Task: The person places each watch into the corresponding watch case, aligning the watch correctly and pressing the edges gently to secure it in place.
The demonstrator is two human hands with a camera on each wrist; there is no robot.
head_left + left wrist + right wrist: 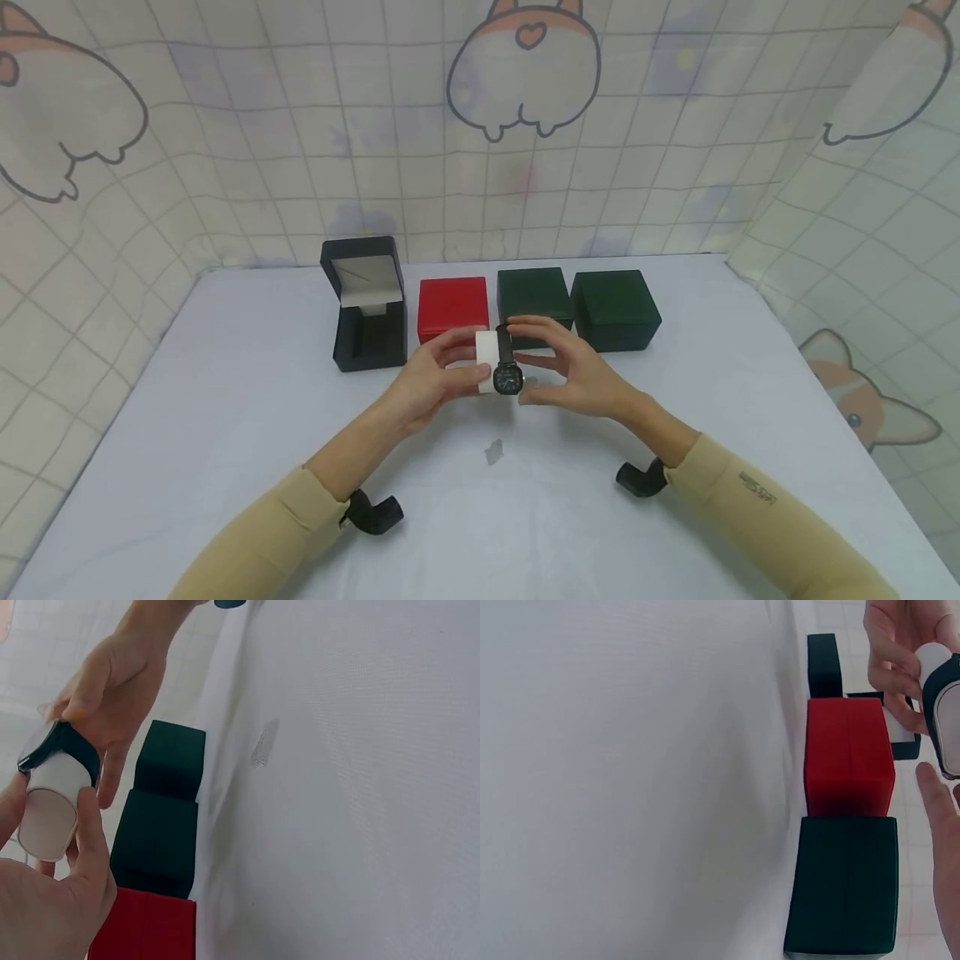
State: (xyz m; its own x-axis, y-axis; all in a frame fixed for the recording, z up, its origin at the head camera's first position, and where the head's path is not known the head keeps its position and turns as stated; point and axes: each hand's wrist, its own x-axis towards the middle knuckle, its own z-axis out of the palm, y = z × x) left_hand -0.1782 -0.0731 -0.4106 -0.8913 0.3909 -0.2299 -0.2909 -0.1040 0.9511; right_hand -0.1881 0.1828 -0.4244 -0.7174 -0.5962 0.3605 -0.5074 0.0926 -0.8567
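A black wristwatch [507, 379] with a dark strap is wrapped around a white cushion [486, 354], held above the table in front of the boxes. My left hand [431, 375] grips the cushion between thumb and fingers from the left side. On the other side my right hand [573, 371] is spread around the watch, its fingers extended near the strap and its thumb a little apart from the case. The left wrist view shows the cushion's round end [47, 825] and the strap [75, 750]. Part of the watch is cut off in the right wrist view.
Behind the hands stand an open dark box [371, 337] with a pale lid lining, a closed red box [452, 304] and two closed green boxes [532, 292]. A small grey patch [493, 452] lies on the white table [570, 517]. Patterned cloth [390, 125] surrounds the table.
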